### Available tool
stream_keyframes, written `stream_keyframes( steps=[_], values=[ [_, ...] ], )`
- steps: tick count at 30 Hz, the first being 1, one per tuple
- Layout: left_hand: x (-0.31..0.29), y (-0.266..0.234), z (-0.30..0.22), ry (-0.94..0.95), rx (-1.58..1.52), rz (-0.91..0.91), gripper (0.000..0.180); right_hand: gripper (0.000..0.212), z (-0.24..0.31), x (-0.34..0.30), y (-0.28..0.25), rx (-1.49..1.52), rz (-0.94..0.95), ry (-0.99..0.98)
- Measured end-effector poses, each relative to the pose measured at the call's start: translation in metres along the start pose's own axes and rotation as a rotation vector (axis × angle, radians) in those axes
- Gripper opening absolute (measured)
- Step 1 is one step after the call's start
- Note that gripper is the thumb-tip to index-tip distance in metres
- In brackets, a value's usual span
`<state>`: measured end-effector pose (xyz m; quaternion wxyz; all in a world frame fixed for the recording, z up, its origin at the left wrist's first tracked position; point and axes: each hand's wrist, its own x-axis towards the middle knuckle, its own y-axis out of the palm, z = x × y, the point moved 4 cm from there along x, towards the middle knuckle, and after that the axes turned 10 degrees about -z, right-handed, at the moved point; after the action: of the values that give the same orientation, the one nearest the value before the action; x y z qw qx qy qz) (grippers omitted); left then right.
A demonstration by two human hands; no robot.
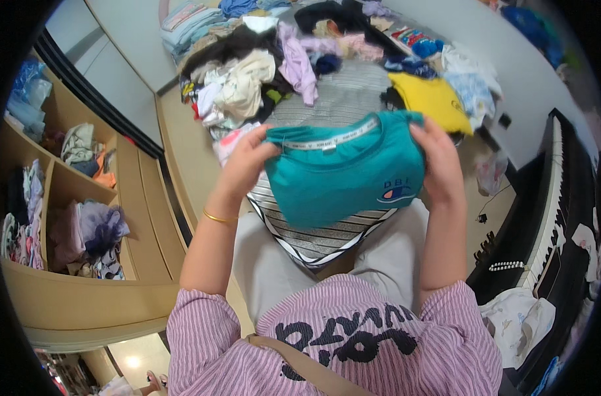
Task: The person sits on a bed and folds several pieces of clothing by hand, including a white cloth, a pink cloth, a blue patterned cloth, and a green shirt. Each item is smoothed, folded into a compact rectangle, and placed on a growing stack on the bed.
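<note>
A teal shirt with a ribbed round neck and a small printed motif hangs between my two hands above my lap. My left hand pinches it at the left shoulder, and my right hand grips the right shoulder. The neckline faces away from me, along the upper edge, with a white tape inside it. Below the shirt lies the near corner of a grey striped mat with a black and white border, between my knees. The shirt's lower part looks folded under; its back side is hidden.
Heaped clothes surround the grey striped surface: cream garments, a lilac garment, and a yellow garment. A folded stack stands far left. An open wooden wardrobe holds clothes at left. A piano keyboard runs along the right.
</note>
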<state>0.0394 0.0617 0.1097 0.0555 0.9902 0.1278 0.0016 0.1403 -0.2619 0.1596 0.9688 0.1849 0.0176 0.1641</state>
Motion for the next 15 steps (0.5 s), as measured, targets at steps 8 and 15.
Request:
stream_keyframes(
  steps=[8, 15],
  values=[
    [0.029, -0.061, 0.137, -0.177, 0.303, -0.340, 0.023, 0.038, -0.152, 0.083, -0.079, -0.586, -0.135, 0.051],
    [0.013, -0.039, 0.138, 0.080, 0.429, -0.364, 0.023, 0.035, -0.175, 0.082, -0.078, -0.753, -0.101, -0.247]
  ],
)
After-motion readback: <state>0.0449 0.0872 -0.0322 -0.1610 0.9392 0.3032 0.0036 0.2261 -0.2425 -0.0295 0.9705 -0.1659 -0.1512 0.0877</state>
